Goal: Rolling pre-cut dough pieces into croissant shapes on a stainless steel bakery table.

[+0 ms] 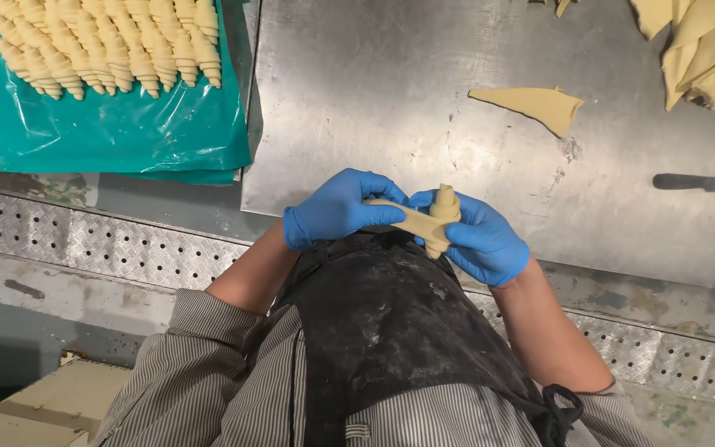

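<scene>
Over the near edge of the steel table (357, 99), just above the black apron (391, 331), a partly rolled dough piece (425, 222) sits btwn both blue-gloved hands. Left hand (337, 209) curled, fingers pinching the flat tail end. Right hand (482, 240) closed round the rolled end, which sticks up w/ its thumb alongside. Dough triangle (535, 106) lies well apart on table; knife (701, 183) at right; rolled croissants (109, 41) on teal sheet (109, 128) far left.
</scene>
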